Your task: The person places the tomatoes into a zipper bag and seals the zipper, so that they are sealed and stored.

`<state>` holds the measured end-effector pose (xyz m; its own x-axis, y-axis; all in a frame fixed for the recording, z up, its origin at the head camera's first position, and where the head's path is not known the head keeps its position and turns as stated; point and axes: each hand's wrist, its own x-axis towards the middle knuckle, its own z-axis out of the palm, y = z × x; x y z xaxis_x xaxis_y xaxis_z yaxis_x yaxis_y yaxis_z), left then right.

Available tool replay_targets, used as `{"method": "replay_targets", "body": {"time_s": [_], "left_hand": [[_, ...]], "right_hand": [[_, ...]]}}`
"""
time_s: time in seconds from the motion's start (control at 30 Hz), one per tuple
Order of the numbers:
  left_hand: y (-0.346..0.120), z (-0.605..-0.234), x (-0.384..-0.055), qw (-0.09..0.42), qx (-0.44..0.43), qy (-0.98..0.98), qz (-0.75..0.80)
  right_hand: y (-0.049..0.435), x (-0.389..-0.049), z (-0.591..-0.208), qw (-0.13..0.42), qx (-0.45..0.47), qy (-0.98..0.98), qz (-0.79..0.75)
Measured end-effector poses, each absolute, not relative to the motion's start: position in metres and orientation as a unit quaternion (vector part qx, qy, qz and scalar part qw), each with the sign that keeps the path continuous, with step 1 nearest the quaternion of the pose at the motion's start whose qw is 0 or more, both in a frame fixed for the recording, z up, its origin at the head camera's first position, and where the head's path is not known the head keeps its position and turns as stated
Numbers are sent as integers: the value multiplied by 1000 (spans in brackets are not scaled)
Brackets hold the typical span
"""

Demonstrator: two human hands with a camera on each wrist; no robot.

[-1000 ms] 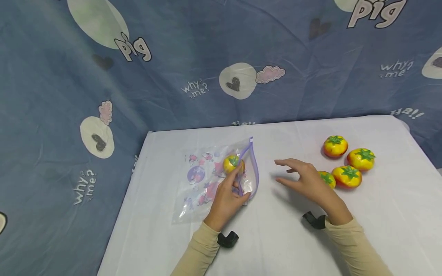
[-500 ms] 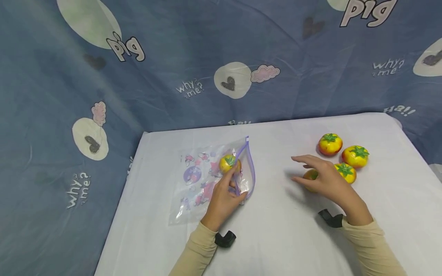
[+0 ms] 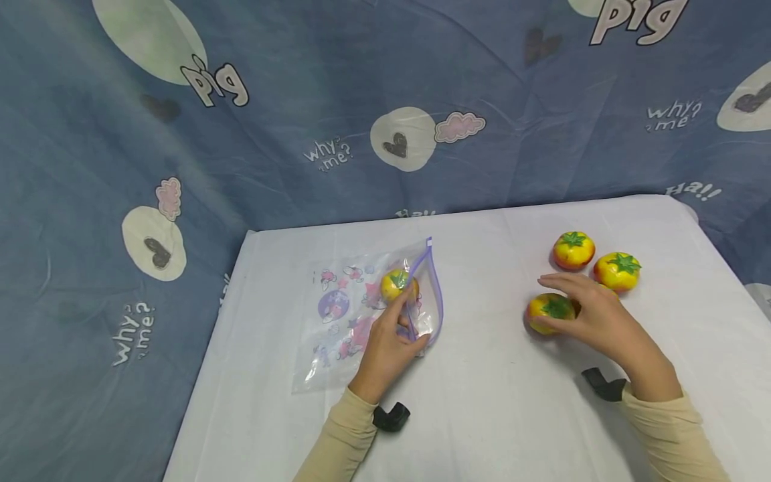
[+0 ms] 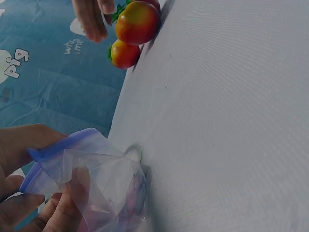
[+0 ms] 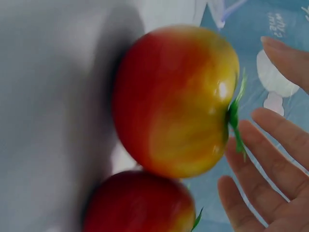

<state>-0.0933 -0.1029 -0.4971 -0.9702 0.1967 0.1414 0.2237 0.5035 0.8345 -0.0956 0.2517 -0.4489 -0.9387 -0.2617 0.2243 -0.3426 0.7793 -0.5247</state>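
A clear zip bag (image 3: 319, 365) with purple zip and pink prints lies on the table, one tomato (image 3: 393, 284) inside it. My left hand (image 3: 385, 355) holds the bag's mouth apart, thumb on one edge and fingers at the other; in the left wrist view the bag (image 4: 113, 179) hangs between the fingers. My right hand (image 3: 602, 325) hovers over a yellow-red tomato (image 3: 545, 308) with green leaves, thumb and fingers spread around it. In the right wrist view a gap shows between the fingers and that tomato (image 5: 176, 101). A second tomato (image 5: 137, 205) sits close beside it.
Two more tomatoes (image 3: 574, 250) stand behind the right hand, at the table's right. White cloth covers the table (image 3: 482, 402). A blue printed curtain (image 3: 301, 100) hangs behind and at the left. Each wrist wears a black mount.
My right hand has moved rightward from beside the bag to over the nearest tomato, covering another behind it. The left hand stays on the bag. The head view has shifted slightly.
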Motion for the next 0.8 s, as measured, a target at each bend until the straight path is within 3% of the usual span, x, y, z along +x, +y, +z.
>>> {"method": "replay_targets", "body": {"time_s": [0.8], "left_hand": [[-104, -499, -93, 33, -125, -873, -471]], "right_hand": [[259, -100, -460, 38, 167, -953, 251]]}}
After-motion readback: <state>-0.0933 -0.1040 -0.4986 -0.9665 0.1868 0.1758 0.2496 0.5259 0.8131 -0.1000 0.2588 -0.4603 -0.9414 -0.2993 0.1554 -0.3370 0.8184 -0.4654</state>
